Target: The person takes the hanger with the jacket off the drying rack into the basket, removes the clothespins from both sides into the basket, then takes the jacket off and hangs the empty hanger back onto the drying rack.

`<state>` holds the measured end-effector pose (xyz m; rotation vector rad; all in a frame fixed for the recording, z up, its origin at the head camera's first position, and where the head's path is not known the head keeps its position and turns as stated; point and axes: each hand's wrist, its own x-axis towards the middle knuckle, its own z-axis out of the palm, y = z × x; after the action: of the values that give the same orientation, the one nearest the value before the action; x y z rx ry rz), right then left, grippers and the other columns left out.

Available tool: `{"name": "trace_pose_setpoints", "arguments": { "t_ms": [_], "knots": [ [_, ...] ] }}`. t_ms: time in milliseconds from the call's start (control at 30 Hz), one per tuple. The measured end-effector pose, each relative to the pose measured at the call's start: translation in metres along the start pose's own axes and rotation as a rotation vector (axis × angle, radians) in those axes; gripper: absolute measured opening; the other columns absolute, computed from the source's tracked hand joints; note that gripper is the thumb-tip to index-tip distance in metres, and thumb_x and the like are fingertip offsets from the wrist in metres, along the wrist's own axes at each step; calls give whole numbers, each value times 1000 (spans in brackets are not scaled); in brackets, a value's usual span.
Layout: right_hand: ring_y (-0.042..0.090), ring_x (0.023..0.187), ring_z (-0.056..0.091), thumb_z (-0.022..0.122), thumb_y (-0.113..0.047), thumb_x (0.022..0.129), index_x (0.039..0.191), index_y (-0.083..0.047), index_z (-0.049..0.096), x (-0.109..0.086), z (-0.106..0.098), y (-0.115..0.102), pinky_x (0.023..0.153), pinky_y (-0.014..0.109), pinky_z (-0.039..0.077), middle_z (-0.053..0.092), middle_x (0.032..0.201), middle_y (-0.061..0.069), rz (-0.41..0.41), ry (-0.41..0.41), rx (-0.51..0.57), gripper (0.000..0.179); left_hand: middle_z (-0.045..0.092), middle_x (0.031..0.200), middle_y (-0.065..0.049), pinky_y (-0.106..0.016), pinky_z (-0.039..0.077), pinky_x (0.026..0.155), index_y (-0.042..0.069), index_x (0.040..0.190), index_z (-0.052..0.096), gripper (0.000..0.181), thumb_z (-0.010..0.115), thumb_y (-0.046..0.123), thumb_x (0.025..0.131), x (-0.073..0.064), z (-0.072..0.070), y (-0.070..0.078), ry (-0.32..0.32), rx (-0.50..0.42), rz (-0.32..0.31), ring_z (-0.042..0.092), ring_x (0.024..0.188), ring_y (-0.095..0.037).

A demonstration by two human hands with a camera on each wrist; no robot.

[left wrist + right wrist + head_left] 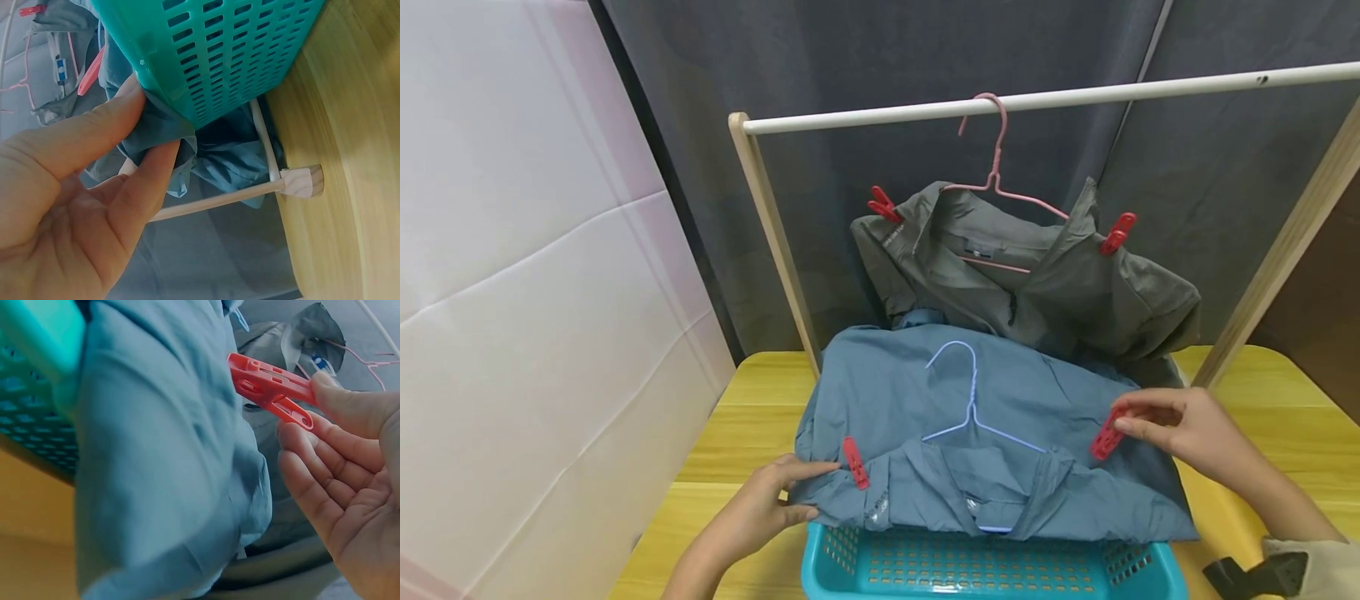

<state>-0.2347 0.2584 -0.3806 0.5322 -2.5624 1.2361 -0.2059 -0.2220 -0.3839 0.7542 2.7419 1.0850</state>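
A blue shirt (925, 400) on a light blue hanger (972, 408) lies across a teal basket (992, 571). My left hand (820, 492) pinches the shirt's left shoulder cloth between thumb and finger, just beside a red clip (854, 463) fastened there. In the left wrist view the left hand (156, 125) grips blue fabric (219, 156) against the basket's corner (219, 56). My right hand (1122, 417) pinches a second red clip (1107, 437) at the shirt's right shoulder. In the right wrist view that clip (272, 384) points at the shirt (162, 456); whether it bites the cloth I cannot tell.
A grey shirt (1037, 283) hangs on a pink hanger (996, 167) from a white rail (1037, 98), with a red clip on each shoulder. The rail's wooden posts (775, 242) stand on the yellow table (737, 433). A white wall is at the left.
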Motion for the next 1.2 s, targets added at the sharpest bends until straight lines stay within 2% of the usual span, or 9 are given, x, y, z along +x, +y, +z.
{"name": "trace_pose_setpoints", "arguments": {
  "t_ms": [233,467,733,867,967,1100,1200],
  "knots": [
    [7,69,60,68,-1,79,98,5,66,-7,-11,3,59,17,48,66,79,-5,-21,16,25,19,54,118,-17,-35,48,77,9,120,61,46,71,3,76,0,-1,0,0,2,-4,49,106,-34],
    [4,72,59,69,-1,79,103,4,64,-17,-23,6,61,15,46,65,83,-10,15,58,-15,25,55,118,-17,-35,48,76,9,120,61,45,71,4,76,0,-1,0,-3,1,-2,49,104,-33],
    [2,71,61,69,1,79,102,-6,66,-28,-34,16,59,15,47,65,82,-14,38,109,-17,24,55,118,-16,-33,48,76,9,120,61,45,71,3,77,0,-1,0,-8,-5,-15,50,103,-31],
    [1,71,62,68,1,79,103,-3,66,-31,-39,21,59,15,48,64,86,-19,52,135,3,24,55,117,-16,-34,48,76,8,120,61,45,71,3,76,-1,-1,-1,-9,-11,-7,50,102,-31],
    [0,70,62,68,0,80,103,1,66,-32,-42,28,57,15,48,63,87,-21,93,162,5,24,56,116,-15,-33,48,75,8,120,61,45,71,3,76,-1,-1,-1,-8,-17,-8,50,102,-31],
    [0,68,61,68,-5,81,105,7,63,-33,-45,35,55,16,48,60,86,-25,119,189,-52,27,56,116,-15,-33,48,75,8,120,61,45,71,3,76,-1,-1,-1,-6,-21,-8,50,101,-31],
    [-2,68,61,69,-7,81,104,4,64,-35,-49,36,56,14,47,58,86,-27,104,204,-75,25,56,116,-15,-34,48,75,8,120,61,45,71,3,76,-1,-1,-1,-5,-21,-5,50,101,-31]
  ]
}}
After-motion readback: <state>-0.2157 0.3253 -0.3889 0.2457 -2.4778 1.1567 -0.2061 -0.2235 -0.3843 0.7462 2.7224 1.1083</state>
